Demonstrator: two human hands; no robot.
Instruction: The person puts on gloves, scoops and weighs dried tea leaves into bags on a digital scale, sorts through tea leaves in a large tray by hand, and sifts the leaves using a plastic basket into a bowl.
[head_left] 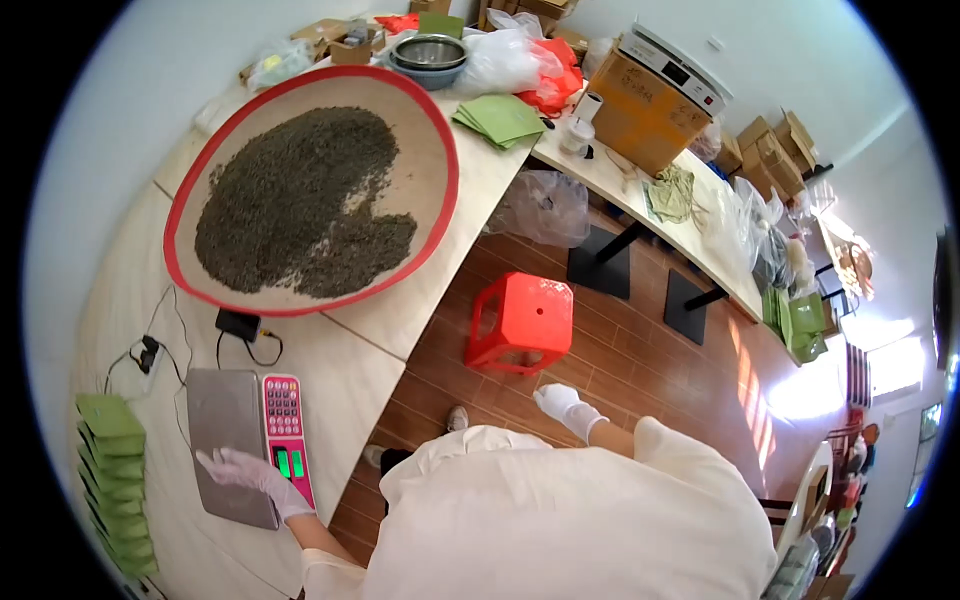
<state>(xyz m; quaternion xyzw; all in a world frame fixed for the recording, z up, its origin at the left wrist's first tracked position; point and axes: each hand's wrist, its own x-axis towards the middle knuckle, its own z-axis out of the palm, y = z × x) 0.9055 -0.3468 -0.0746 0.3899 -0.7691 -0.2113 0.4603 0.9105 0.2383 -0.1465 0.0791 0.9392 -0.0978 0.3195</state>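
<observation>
My left hand [245,473], in a thin white glove, is over the metal plate of a pink digital scale [222,415] with its fingers stretched out and nothing in them. Whether it touches the plate I cannot tell. Green digits glow on the scale's display. My right hand [562,402], also gloved, hangs over the floor beside the table with its fingers curled in; what they hold, if anything, is hidden. Beyond the scale sits a wide round tray [425,165] with a red rim, holding a heap of dark, loose dried leaves [290,190].
Stacked green pouches [118,470] stand left of the scale, near cables and a black device [238,324]. A red stool [540,315] is on the floor. Green packets [500,118] and metal bowls [430,50] lie behind the tray. A cardboard box [645,110] carries a machine.
</observation>
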